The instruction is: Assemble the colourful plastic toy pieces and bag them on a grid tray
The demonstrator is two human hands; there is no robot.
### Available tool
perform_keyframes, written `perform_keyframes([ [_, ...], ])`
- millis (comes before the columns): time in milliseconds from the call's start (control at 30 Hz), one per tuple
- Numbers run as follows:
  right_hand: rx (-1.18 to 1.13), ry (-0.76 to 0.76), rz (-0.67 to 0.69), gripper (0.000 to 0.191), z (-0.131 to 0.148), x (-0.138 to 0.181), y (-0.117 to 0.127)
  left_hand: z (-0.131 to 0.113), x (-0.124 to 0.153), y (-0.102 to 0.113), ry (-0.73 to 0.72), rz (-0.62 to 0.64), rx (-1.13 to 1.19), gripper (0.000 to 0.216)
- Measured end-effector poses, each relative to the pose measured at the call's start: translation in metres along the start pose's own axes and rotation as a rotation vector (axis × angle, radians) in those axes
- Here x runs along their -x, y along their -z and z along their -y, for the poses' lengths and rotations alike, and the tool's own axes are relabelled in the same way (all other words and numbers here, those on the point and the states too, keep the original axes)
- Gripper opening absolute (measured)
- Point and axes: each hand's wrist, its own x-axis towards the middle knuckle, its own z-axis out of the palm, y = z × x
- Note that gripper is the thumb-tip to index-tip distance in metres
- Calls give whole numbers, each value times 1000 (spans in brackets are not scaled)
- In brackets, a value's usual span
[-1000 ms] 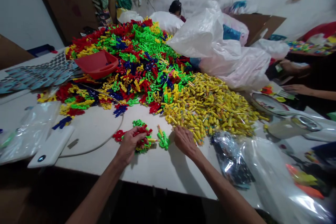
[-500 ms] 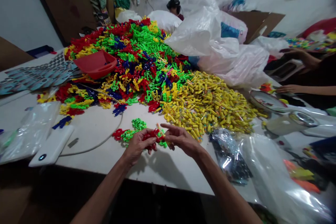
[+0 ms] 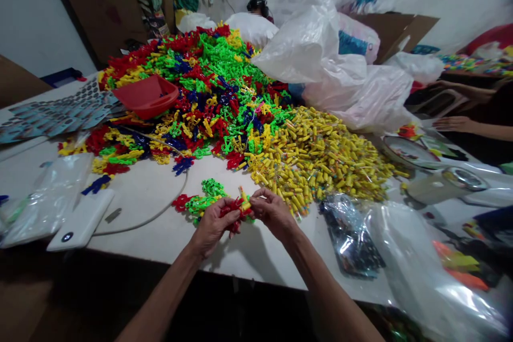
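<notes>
My left hand (image 3: 214,224) is closed around red plastic toy figures (image 3: 234,212), just above the table. Among them stands a small yellow tube (image 3: 243,199), like those in the yellow heap. My right hand (image 3: 272,212) is closed, its thumb and fingertips pinching at the right side of the tube. What lies inside that pinch is partly hidden by the fingers. Left of and behind my hands, a small group of green toy figures (image 3: 212,188) rests on the table, with a red toy figure (image 3: 182,203) beside it.
A large mixed pile of coloured toy figures (image 3: 192,85) fills the back, with a red scoop (image 3: 146,97) on it. Right of it lies a heap of yellow tubes (image 3: 328,155). A white scale-like device (image 3: 82,222), clear bags (image 3: 52,197) and dark packets (image 3: 352,238) flank my arms. A co-worker's hand (image 3: 457,124) shows at right.
My right hand's fingers have drawn together from a spread pose and now pinch at the yellow tube. The tube shows more plainly among the red figures. My left hand keeps its hold.
</notes>
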Motion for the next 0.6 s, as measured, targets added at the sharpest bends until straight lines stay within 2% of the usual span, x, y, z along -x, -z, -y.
perform_keyframes([
  [133, -41, -49, 35, 32, -1, 1, 3, 1, 2, 1, -29, 38, 4, 37],
  [300, 58, -28, 118, 32, 4, 4, 1, 2, 2, 6, -53, 102, -84, 30],
  [467, 307, 236, -19, 31, 3, 7, -7, 0, -2, 13, -81, -19, -364, 29],
  [600, 467, 194, -4, 30, -1, -2, 0, -15, -7, 22, -40, -13, -590, 28],
])
